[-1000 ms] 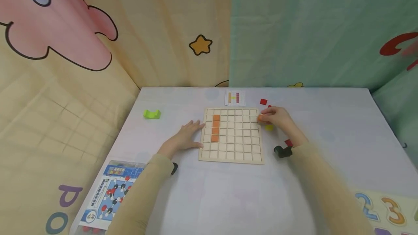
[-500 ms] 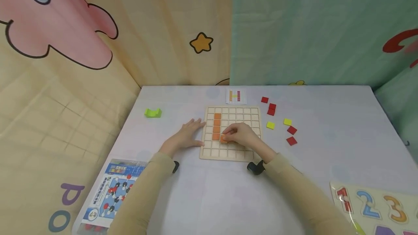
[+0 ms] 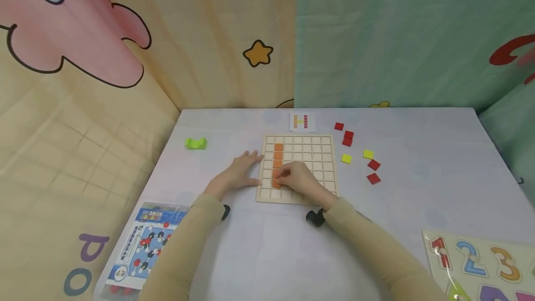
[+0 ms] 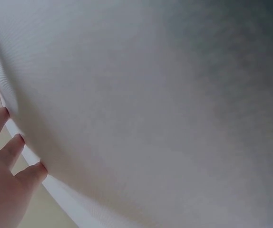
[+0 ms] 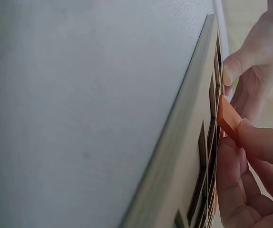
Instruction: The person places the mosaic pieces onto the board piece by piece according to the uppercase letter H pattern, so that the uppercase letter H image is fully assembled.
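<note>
A wooden grid board [image 3: 317, 156] lies mid-table with a column of several orange tiles [image 3: 278, 155] near its left side. Between thumb and fingers, my right hand [image 3: 300, 180] pinches another orange tile [image 5: 229, 116] at the column's near end. That tile looks tilted against the board in the right wrist view; whether it sits in its cell I cannot tell. My left hand [image 3: 237, 174], fingers spread and fairly straight, touches the board's left edge. In the left wrist view, several fingers [image 4: 13, 149] show at the lower left.
Several red tiles [image 3: 374, 179] and yellow tiles [image 3: 346, 158] lie right of the board. Behind it is a pattern card [image 3: 303, 122]. A green plastic piece [image 3: 196, 143] stands at left, a molecule-picture package [image 3: 146, 245] at front left, a number puzzle [image 3: 480, 259] at front right.
My right hand has carried an orange tile from beyond the board's right edge leftward to the near end of the orange column. The left hand stays at the board's left edge.
</note>
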The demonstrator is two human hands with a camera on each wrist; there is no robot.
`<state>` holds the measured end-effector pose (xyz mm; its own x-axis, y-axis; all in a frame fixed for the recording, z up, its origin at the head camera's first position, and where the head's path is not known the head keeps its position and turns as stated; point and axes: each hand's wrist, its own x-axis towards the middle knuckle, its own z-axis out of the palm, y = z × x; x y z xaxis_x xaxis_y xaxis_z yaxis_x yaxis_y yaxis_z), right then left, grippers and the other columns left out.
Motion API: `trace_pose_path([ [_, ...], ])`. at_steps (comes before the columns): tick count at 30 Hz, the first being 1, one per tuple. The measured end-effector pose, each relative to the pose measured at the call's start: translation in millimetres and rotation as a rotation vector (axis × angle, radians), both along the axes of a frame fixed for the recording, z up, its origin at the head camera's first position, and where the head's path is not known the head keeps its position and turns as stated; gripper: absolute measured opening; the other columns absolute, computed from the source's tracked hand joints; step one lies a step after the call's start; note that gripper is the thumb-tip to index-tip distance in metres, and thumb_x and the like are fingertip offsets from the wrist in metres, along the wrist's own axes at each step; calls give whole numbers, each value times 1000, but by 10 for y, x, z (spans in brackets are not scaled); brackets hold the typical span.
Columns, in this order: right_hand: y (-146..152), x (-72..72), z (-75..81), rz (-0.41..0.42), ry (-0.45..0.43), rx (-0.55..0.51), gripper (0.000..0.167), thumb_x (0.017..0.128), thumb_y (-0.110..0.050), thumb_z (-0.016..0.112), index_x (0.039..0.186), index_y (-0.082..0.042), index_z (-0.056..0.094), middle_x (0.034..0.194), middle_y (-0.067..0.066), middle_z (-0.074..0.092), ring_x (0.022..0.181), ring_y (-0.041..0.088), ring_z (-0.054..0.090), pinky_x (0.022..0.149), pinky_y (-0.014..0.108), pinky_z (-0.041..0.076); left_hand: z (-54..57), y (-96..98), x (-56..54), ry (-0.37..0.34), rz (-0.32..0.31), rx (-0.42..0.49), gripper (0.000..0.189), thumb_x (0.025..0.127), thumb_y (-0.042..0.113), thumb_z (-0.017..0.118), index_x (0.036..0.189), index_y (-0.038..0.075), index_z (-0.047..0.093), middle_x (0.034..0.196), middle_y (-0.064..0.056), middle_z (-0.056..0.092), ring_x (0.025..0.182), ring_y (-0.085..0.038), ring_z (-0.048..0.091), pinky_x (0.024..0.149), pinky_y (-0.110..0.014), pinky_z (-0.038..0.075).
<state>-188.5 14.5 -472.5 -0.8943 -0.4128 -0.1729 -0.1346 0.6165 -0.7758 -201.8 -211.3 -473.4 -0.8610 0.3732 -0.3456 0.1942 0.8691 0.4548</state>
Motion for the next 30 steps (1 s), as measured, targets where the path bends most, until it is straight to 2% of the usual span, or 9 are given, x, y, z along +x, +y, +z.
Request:
trace_pose_path([
  [10,-67,28,-5,22,115,29,4,86,-8,74,88,-8,77,89,2,70,80,13,61,72,26,53,52,17,-2,12,-8,-22,87,87,38,74,157,15,26,166,-12,12,154,-35,2,123,-59,5],
  [15,-94,48,3,8,127,51,6,86,-7,74,90,-7,78,89,3,66,77,13,58,67,24,51,69,13,0,16,-10,-16,86,87,36,74,157,15,27,166,-12,12,154,-35,2,123,-59,6],
  [21,-130,58,-21,6,147,91,7,85,-9,76,91,-8,78,91,3,67,79,13,60,70,25,52,47,2,-9,5,-1,-14,87,87,37,74,157,16,26,166,-11,12,154,-34,1,123,-58,5],
  [26,-71,65,-27,-6,114,56,11,86,-12,75,96,-8,78,92,3,67,80,13,59,69,24,51,3,1,-18,4,5,-12,88,87,37,74,157,16,26,166,-10,12,154,-33,1,123,-58,5],
  [30,129,62,42,-69,58,-3,16,88,-14,72,103,-8,76,95,4,67,84,15,59,73,27,51,-21,15,-16,0,13,-16,89,85,38,75,157,18,27,167,-8,12,154,-32,1,124,-57,4],
])
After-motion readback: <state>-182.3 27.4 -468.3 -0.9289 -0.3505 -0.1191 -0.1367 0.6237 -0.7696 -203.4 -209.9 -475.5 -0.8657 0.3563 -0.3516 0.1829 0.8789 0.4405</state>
